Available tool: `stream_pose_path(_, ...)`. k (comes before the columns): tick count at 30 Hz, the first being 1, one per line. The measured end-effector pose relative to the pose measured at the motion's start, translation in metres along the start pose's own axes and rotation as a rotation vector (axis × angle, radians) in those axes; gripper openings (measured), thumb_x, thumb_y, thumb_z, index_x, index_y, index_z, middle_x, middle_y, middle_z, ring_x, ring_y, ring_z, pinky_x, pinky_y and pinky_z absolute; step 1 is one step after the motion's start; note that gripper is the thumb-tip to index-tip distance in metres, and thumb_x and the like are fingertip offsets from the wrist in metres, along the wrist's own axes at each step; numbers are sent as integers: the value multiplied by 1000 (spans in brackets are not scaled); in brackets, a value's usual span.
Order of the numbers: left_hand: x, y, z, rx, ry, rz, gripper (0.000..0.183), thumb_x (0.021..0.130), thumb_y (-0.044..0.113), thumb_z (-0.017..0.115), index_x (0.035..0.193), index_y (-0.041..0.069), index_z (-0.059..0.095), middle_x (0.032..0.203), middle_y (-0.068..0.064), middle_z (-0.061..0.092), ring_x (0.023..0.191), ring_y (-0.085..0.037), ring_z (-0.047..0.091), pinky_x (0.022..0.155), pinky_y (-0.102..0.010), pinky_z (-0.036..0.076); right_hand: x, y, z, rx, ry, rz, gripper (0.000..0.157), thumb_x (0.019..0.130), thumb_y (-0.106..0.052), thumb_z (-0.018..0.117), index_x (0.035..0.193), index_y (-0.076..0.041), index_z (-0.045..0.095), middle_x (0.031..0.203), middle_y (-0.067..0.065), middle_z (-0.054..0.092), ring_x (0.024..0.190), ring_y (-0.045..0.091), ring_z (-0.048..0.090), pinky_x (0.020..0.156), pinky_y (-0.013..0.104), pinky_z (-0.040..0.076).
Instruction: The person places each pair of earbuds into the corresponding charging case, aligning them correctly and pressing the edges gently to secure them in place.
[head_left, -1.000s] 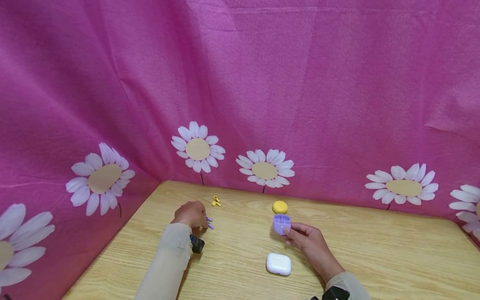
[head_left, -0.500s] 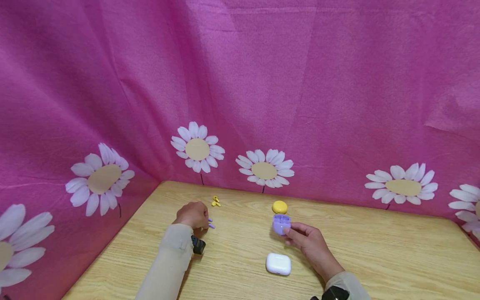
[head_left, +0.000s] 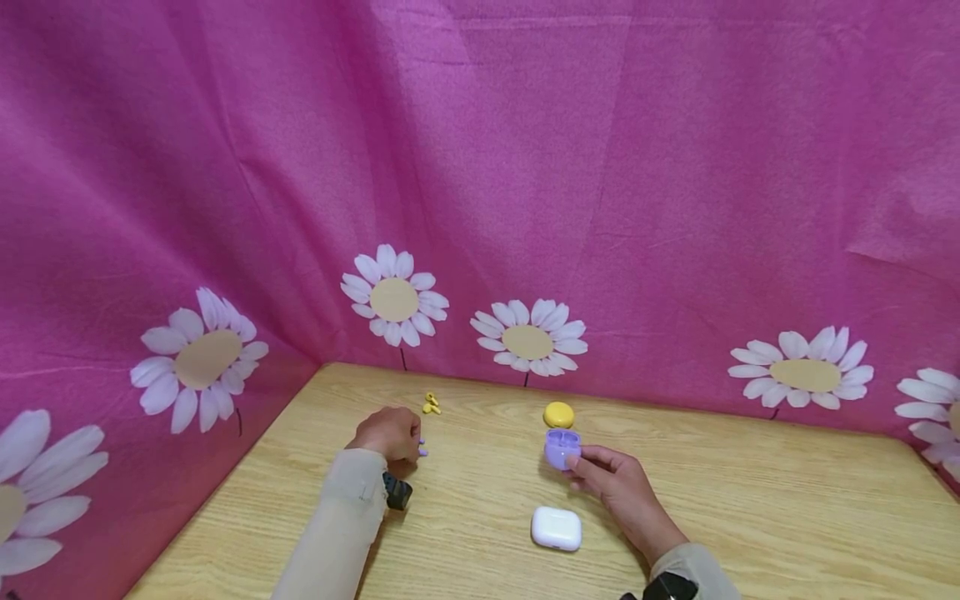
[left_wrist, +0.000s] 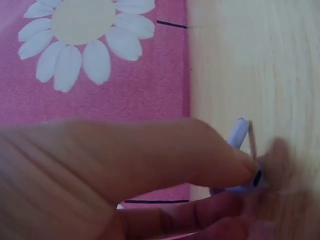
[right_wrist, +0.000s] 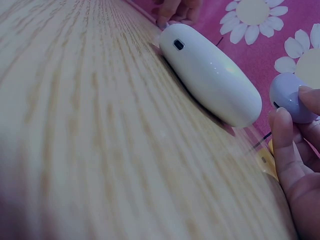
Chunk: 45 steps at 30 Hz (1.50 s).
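On the left of the table, my left hand point(head_left: 386, 433) reaches down over purple earbuds point(head_left: 423, 452), whose stem ends poke out past the fingers. In the left wrist view the thumb and a finger pinch a purple earbud point(left_wrist: 239, 132) close to the wood; its stem shows and the thumb covers much of the rest. My right hand point(head_left: 626, 492) holds a purple earbud case point(head_left: 561, 454) upright between thumb and fingers. Two hollows show in the case's top. The right wrist view shows the same purple case point(right_wrist: 290, 95) from its underside.
Yellow earbuds point(head_left: 431, 405) lie beyond my left hand. A round yellow case point(head_left: 558, 415) sits just behind the purple one. Nearer me is a white earbud case point(head_left: 557, 529), lid down. A pink cloth point(head_left: 637, 208) with printed daisies hangs behind the wooden table point(head_left: 465, 508).
My left hand has shifted slightly right over the purple earbuds, and less of their stems shows. The right hand and the purple case have stayed in place.
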<state>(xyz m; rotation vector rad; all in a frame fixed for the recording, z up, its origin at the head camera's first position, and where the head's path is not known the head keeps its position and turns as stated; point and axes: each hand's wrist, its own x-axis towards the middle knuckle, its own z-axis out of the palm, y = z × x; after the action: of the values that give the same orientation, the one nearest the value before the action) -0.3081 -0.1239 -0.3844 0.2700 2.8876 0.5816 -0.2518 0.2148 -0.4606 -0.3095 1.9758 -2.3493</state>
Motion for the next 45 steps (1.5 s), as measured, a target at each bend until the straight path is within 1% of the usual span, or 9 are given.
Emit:
stream_pose_path(1, 0, 0, 0, 1, 3, 6, 21, 76, 7, 77, 68, 12, 58, 67, 0, 54, 64, -17, 50, 54, -28, 36, -1, 0, 6, -1, 31, 6, 25, 93, -9, 63, 112, 7, 65, 98, 9, 70, 88, 14, 67, 78, 26, 55)
stream_pose_path(2, 0, 1, 0, -3, 5, 7, 21, 76, 8, 77, 69, 12, 57, 67, 0, 54, 64, -17, 50, 54, -28, 36, -1, 6, 10, -7, 96, -11, 25, 93, -8, 63, 110, 9, 64, 95, 9, 70, 84, 13, 67, 74, 25, 55)
stream_pose_path(3, 0, 1, 0, -11, 8, 9, 22, 77, 9, 78, 69, 12, 57, 66, 0, 54, 63, -17, 50, 54, -28, 36, -1, 7, 10, -2, 117, -16, 23, 92, -7, 64, 109, 9, 65, 92, 7, 70, 81, 11, 66, 72, 23, 55)
stream_pose_path(8, -1, 6, -1, -73, 22, 5, 22, 78, 8, 77, 70, 11, 56, 64, -2, 55, 61, -18, 52, 53, -29, 37, -2, 1, 7, -35, 144, 98, 37, 88, -11, 70, 116, 12, 60, 97, 10, 70, 87, 16, 67, 78, 30, 55)
stream_pose_path(16, -2, 11, -3, -71, 79, 32, 21, 75, 5, 75, 71, 11, 56, 65, -1, 53, 62, -18, 50, 53, -29, 37, -2, -1, 10, -49, 196, 107, 36, 87, -6, 70, 114, 15, 60, 96, 13, 69, 85, 18, 67, 76, 30, 56)
stream_pose_path(23, 3, 12, -2, -42, 130, 98, 21, 75, 8, 75, 71, 13, 54, 70, 1, 52, 68, -17, 49, 57, -29, 36, -2, -1, 9, -44, 204, 115, 37, 86, -7, 71, 115, 14, 60, 97, 12, 68, 84, 17, 67, 77, 31, 56)
stream_pose_path(32, 8, 17, 3, -69, 181, 149, 21, 75, 11, 77, 73, 14, 56, 69, 3, 54, 68, -17, 50, 58, -30, 38, -2, -3, 8, -39, 213, 125, 34, 85, -6, 71, 113, 12, 61, 96, 13, 69, 84, 19, 67, 77, 32, 56)
stream_pose_path(39, 6, 26, 7, -121, 149, 197, 21, 77, 10, 76, 75, 13, 55, 69, 2, 53, 64, -17, 49, 57, -30, 38, -2, -2, 11, -38, 200, 100, 37, 85, -3, 70, 114, 16, 59, 96, 11, 67, 84, 17, 66, 77, 32, 56)
stream_pose_path(45, 5, 31, 10, -109, 155, 226, 19, 77, 9, 76, 77, 12, 56, 69, 2, 53, 65, -16, 48, 59, -30, 38, -1, -1, 13, -15, 200, 101, 34, 85, 0, 70, 113, 16, 59, 96, 12, 68, 84, 19, 67, 77, 33, 56)
